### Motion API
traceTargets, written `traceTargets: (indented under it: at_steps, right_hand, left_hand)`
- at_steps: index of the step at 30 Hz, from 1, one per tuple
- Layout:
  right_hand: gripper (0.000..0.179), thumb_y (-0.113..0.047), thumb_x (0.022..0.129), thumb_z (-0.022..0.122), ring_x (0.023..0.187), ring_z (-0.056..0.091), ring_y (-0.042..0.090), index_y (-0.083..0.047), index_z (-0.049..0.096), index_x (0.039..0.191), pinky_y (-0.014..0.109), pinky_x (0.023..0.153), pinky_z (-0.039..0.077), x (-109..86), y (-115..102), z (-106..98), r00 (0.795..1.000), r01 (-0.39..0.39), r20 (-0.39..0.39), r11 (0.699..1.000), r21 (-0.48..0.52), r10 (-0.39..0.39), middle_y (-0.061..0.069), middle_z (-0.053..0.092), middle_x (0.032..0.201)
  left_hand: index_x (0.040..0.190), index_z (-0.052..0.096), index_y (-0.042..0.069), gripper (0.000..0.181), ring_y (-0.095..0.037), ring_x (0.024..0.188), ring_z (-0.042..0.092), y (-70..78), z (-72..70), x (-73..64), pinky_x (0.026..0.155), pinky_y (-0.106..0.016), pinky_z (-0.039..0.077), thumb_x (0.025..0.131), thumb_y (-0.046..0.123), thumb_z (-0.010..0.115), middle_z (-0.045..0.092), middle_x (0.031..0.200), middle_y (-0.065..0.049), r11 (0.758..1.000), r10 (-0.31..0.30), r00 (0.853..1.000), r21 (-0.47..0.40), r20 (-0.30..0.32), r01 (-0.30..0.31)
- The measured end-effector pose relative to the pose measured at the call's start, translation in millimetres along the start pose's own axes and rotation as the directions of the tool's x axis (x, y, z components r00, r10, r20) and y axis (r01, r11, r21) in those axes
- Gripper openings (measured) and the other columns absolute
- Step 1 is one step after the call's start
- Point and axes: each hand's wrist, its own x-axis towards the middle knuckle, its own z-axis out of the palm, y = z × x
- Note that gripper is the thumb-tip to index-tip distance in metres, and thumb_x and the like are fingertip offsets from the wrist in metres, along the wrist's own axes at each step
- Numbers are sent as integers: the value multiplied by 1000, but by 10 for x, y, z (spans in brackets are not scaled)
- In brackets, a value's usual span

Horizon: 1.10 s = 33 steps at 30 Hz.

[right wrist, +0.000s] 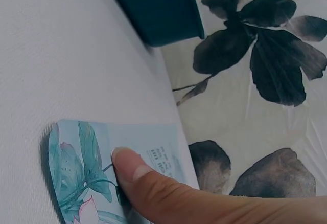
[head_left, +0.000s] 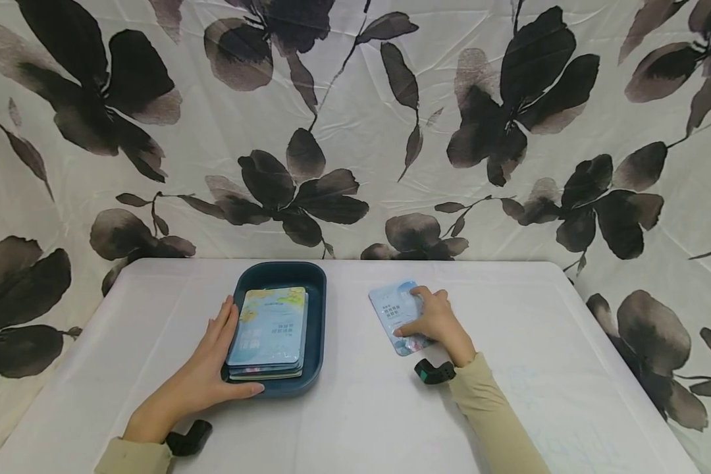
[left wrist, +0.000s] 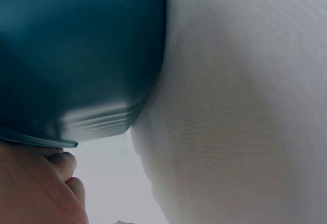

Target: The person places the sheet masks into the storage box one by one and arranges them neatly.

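Observation:
A flat, light-blue printed sachet (head_left: 389, 309) lies on the right side of the table, with a lotus drawing visible in the right wrist view. My right hand (head_left: 441, 322) holds it from above, its thumb (right wrist: 134, 170) on the printed face and the fingers bent at the far edge. Left of it stands a dark teal tray (head_left: 315, 329) with a stack of similar sachets (head_left: 272, 329) inside. My left hand (head_left: 198, 375) rests against the tray's left side, fingers straight along the wall and thumb at the near rim.
The table (head_left: 355, 421) has a white cover. Behind it hangs a white cloth (head_left: 355, 118) with dark flower prints. Each wrist carries a small black device, one at the left (head_left: 188, 438) and one at the right (head_left: 434, 372).

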Motion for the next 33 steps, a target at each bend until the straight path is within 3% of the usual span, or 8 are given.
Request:
traceTargets:
  at_steps: [8, 12, 18, 25, 29, 33]
  right_hand:
    - [97, -47, 68, 89, 120, 33, 45, -6, 46, 144, 60, 94, 34, 22, -18, 44, 997, -8, -78, 998, -58, 4, 28, 34, 137]
    - [99, -46, 68, 90, 122, 32, 46, -4, 44, 145, 63, 97, 30, 38, -19, 89, 993, -29, -119, 999, -37, 25, 30, 33, 138]
    - [95, -44, 68, 90, 113, 40, 45, -5, 47, 142, 63, 92, 34, 45, -6, 103, 991, -51, -124, 999, -13, 49, 30, 39, 130]
    - [91, -45, 65, 92, 112, 39, 45, -9, 49, 136, 60, 94, 34, 48, 12, 105, 989, -57, -135, 998, 6, 57, 28, 45, 122]
    - [86, -45, 66, 91, 106, 48, 43, -9, 51, 134, 55, 90, 40, 62, 56, 87, 989, -25, -145, 1000, -1, 24, 26, 55, 121]
    - [70, -32, 70, 90, 96, 58, 35, -7, 58, 128, 48, 81, 48, 83, 130, 46, 988, 31, -155, 994, 107, -14, 26, 59, 127]
  left_hand:
    - [159, -5, 10, 135, -44, 149, -9, -2, -6, -4, 118, -60, -2, 69, 52, 86, -16, 165, -9, 1000, 2, 1000, -1, -1, -2]
    - [159, -5, 10, 135, -44, 148, -10, 1, -2, -2, 118, -60, -2, 69, 52, 86, -16, 165, -9, 1000, 4, 1000, -13, 2, -4]
    - [159, -5, 10, 136, -44, 148, -9, 15, -3, 0, 116, -64, 1, 69, 52, 86, -17, 165, -7, 1000, -8, 1000, -8, 0, 8]
    - [159, -5, 10, 136, -45, 148, -8, 1, -1, -3, 117, -63, 1, 68, 53, 86, -17, 165, -8, 1000, -12, 1000, -3, -1, 12]
    - [160, -5, 11, 136, -45, 148, -8, -7, 4, -3, 117, -61, -1, 68, 52, 87, -16, 165, -7, 1000, -5, 1000, -7, -4, 5]
    - [160, -4, 11, 136, -45, 148, -8, -14, 11, -1, 118, -61, -1, 68, 52, 87, -16, 165, -7, 1000, -2, 1000, -11, -6, 1]
